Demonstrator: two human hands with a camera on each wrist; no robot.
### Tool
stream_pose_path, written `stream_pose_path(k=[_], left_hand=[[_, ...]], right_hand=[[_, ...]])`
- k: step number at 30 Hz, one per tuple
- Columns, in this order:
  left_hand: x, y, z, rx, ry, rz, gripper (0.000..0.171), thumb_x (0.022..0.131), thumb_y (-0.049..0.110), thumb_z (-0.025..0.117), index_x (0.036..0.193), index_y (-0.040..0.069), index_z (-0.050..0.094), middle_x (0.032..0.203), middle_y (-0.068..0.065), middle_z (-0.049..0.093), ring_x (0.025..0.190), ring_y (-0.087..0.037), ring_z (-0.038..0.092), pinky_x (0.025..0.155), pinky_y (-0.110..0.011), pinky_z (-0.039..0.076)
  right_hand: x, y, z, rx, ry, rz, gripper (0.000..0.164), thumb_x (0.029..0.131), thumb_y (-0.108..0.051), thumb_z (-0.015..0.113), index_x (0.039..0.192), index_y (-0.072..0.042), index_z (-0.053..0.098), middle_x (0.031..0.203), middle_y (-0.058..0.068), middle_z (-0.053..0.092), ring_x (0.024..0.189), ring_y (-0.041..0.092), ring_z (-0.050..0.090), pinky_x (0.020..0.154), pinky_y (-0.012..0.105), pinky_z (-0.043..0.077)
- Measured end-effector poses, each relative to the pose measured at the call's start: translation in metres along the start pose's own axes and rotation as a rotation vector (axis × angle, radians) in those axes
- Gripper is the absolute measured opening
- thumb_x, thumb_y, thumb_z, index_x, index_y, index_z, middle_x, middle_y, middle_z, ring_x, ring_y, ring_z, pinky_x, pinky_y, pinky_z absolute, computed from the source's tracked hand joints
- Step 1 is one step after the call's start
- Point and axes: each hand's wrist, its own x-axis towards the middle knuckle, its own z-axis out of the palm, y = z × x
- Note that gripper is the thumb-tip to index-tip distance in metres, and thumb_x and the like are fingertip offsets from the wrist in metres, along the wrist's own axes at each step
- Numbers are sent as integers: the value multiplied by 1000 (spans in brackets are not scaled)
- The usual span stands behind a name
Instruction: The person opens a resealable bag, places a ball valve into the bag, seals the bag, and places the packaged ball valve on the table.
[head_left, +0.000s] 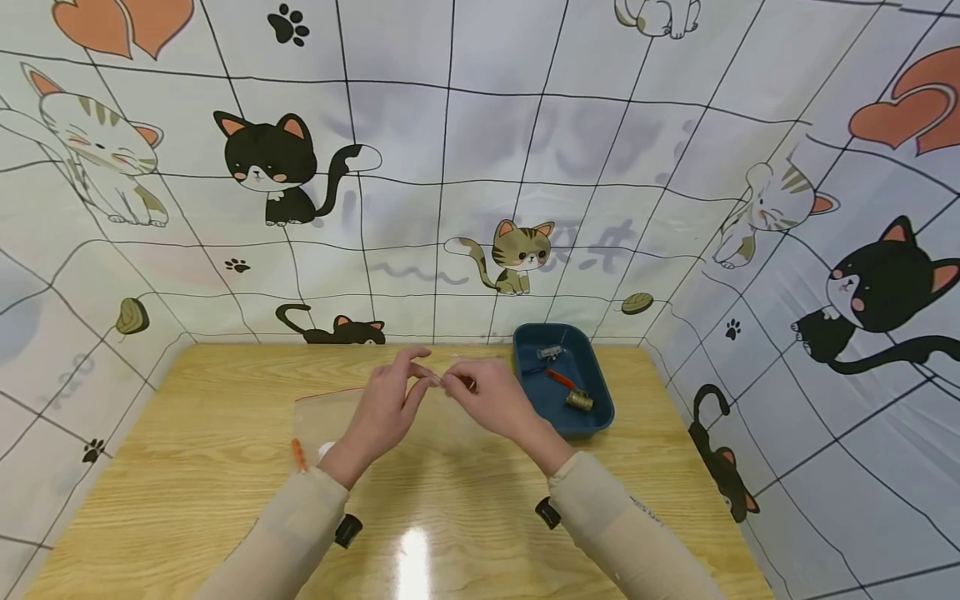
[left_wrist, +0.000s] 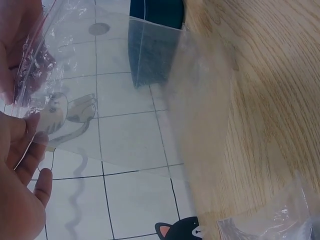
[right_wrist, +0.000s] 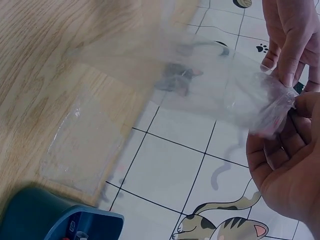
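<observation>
A wood-grain table point(head_left: 187, 483) meets a far cat-print wall point(head_left: 420, 125); left hand point(head_left: 382, 406) and right hand point(head_left: 492, 396) pinch a zip bag point(left_wrist: 135, 110), long axis downward.

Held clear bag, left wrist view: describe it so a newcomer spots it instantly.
Find the wood-grain table at right, then cross to the left hand and right hand at the left edge. The clear bag spreads rightward from them. Unlike the crinkled plastic at lower right, it's held by both hands.
</observation>
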Motion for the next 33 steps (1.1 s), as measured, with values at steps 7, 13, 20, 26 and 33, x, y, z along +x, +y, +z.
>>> stream_pose_path(k=[7, 13, 20, 26, 33], left_hand=[[-1, 1, 1, -35, -16, -14, 34, 99, 15, 55, 132, 11, 46, 96, -3, 73, 91, -23, 67, 103, -53, 41], [1, 0, 1, -61, -15, -12, 35, 100, 16, 54, 134, 12, 46, 92, 1, 73, 81, -13, 66, 83, -38, 52], [1, 2, -2, -95, -36, -58, 39, 100, 20, 54, 137, 15, 43, 99, 3, 72, 65, -6, 57, 56, -22, 43], [-3, -1, 5, 17, 8, -100, 34, 96, 20, 62, 127, 12, 52, 106, -2, 68, 90, -16, 65, 79, -38, 51], [-10, 1, 17, 47, -42, -180, 15, 96, 35, 60, 97, 20, 62, 85, 5, 64, 79, -14, 62, 72, -34, 49]], right_hand=[[0, 2, 3, 1, -10, -1, 20, 99, -19, 55, 95, -15, 75, 75, -6, 66, 59, 1, 52, 56, 19, 45], [0, 1, 2, 64, -34, 29, 19, 99, -22, 57, 94, -15, 74, 75, -6, 66, 59, 2, 53, 55, 20, 45], [2, 2, 3, 108, -50, 48, 15, 96, -19, 61, 96, -15, 75, 75, -6, 65, 58, 5, 53, 54, 20, 44], [-4, 5, 16, 84, -61, 176, 13, 95, -21, 62, 94, -16, 74, 77, -6, 68, 62, 4, 55, 59, 21, 47], [-12, 3, 31, -31, -8, 243, 15, 95, -27, 63, 90, -18, 75, 77, -7, 70, 64, 3, 58, 60, 20, 47]])
